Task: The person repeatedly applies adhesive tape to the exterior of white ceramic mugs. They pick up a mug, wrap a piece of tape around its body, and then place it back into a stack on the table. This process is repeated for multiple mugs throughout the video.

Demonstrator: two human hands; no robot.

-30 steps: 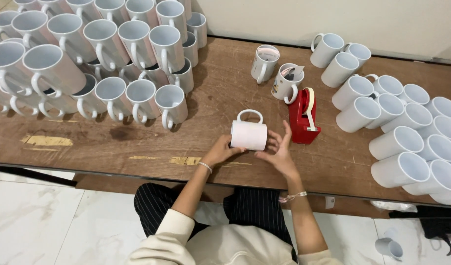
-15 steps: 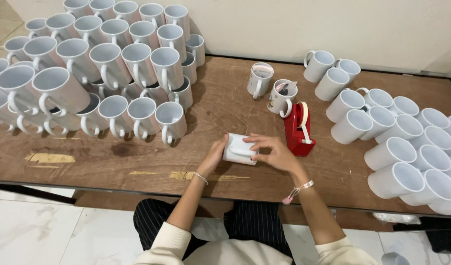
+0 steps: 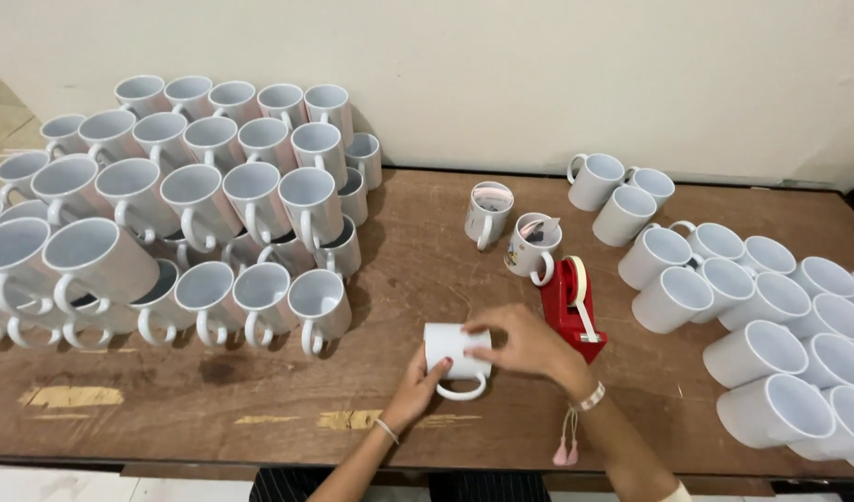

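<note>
One mug (image 3: 453,351) in two hands, left (image 3: 414,390) and right (image 3: 525,340). One red tape dispenser (image 3: 570,307). Two mugs with paper inside, (image 3: 488,212) and (image 3: 531,247). Stacks of white mugs left (image 3: 181,200) and right (image 3: 771,307), too overlapped to count exactly.

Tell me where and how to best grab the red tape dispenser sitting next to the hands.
Grip the red tape dispenser across its narrow body, thumb on one flat side and fingers on the other, coming from above. It stands upright on the wooden table with both side faces exposed. Stay below the tape roll on top. The right hand lies closest, though the printed mug crowds its far end.
</note>
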